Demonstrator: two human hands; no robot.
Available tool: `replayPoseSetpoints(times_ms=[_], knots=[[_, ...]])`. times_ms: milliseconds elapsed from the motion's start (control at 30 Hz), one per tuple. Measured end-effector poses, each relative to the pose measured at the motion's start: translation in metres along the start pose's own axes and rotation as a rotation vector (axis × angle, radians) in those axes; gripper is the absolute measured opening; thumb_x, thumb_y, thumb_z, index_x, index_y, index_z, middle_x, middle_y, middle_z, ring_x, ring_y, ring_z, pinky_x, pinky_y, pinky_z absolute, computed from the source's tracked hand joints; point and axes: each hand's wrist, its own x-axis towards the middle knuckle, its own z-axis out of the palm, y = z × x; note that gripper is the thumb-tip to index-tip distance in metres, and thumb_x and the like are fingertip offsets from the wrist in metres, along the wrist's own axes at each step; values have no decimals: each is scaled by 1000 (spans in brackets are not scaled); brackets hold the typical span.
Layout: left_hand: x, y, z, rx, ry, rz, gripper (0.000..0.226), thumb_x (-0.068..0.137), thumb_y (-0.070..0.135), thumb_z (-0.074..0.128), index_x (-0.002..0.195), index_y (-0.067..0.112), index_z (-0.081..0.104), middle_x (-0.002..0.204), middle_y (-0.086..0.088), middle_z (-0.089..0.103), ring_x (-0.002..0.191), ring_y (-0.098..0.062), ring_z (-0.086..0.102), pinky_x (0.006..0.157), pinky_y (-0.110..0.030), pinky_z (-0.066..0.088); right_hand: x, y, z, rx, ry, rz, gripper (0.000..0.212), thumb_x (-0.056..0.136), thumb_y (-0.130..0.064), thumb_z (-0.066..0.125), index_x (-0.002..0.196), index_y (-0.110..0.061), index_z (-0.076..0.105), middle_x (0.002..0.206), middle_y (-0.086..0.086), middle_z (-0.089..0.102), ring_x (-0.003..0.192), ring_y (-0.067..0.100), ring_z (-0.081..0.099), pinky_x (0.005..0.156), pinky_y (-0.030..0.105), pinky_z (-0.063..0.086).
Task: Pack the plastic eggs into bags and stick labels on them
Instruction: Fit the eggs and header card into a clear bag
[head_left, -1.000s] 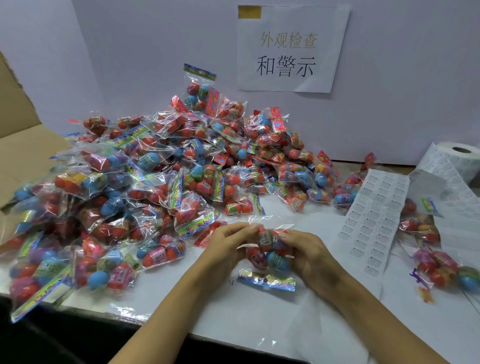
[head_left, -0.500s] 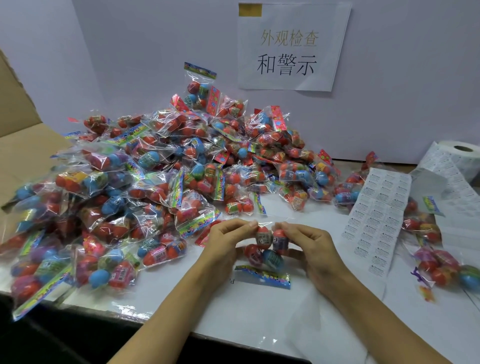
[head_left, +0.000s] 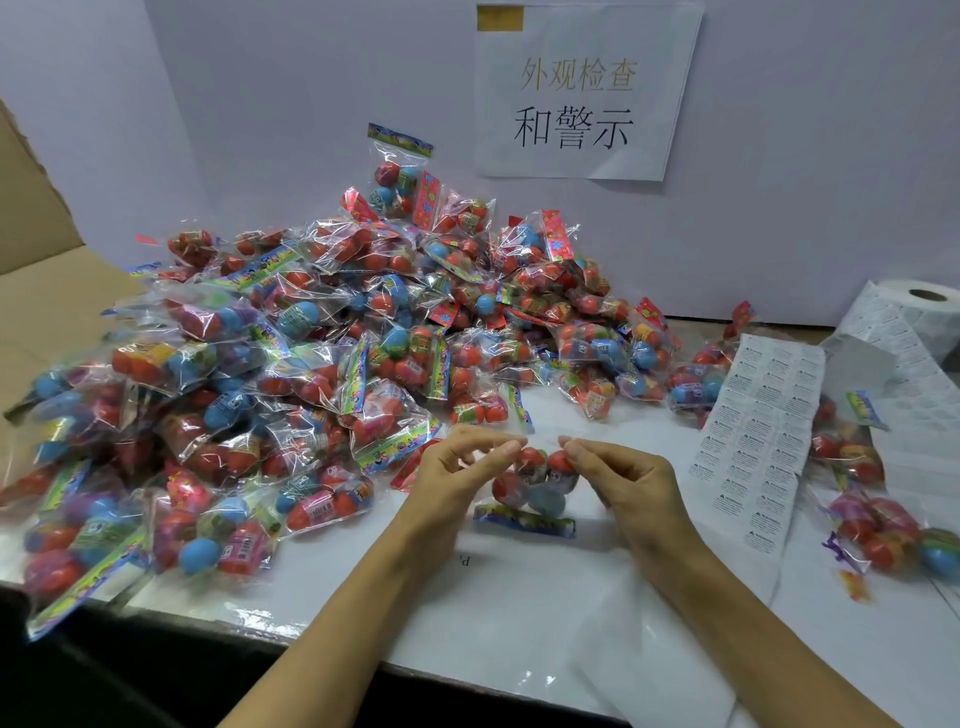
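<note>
While bags heap on white table | both grips pinch egg bag | wall sign

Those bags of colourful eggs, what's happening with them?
A person is holding one small clear bag of plastic eggs just above the white table. The left hand and right hand each pinch its top edge. A big pile of filled bags sits to the left, and a sheet of labels lies to the right, beside a label roll.

Left hand, right hand pinch egg bag top corners beside bag pile
</note>
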Motion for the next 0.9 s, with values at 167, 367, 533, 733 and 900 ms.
replayPoseSetpoints(times_ms=[167, 367, 533, 733, 900], knots=[[-3, 2, 2, 66, -33, 87, 19, 88, 34, 76, 102, 24, 83, 86, 1, 78, 74, -12, 69, 66, -17, 53, -1, 1, 0, 21, -7, -36, 18, 76, -35, 75, 91, -34, 83, 69, 7, 73, 58, 14, 60, 54, 22, 47], [-3, 1, 2, 104, -23, 36, 38, 84, 60, 66, 104, 32, 82, 107, 4, 79, 100, -15, 74, 79, -24, 57, -1, 3, -4, 1, -57, 7, 21, 89, -18, 74, 106, -28, 81, 107, -2, 78, 101, 16, 73, 72, 24, 58], [0, -4, 1, 5, 11, -1, 33, 77, 54, 77, 76, 21, 80, 96, -11, 79, 98, -26, 74, 87, -33, 58, -1, 3, -5, -8, -61, 35, 27, 81, -40, 66, 91, -22, 83, 103, 2, 78, 95, 19, 73, 81, 36, 53], [2, -9, 0, -129, 39, 13, 49, 68, 33, 91, 86, 14, 50, 81, -14, 72, 79, -34, 71, 87, -49, 59, -2, 3, -2, -133, -112, 43, 28, 86, -50, 66, 87, -28, 83, 88, 2, 78, 84, 9, 70, 77, 25, 50], [0, 1, 3, -174, -58, -48, 45, 78, 45, 84, 108, 11, 79, 91, -19, 75, 71, -32, 70, 64, -35, 57, -2, 6, -3, -128, -117, 24, 42, 84, -50, 72, 74, -10, 79, 61, -6, 64, 60, 6, 56, 62, 14, 45]])
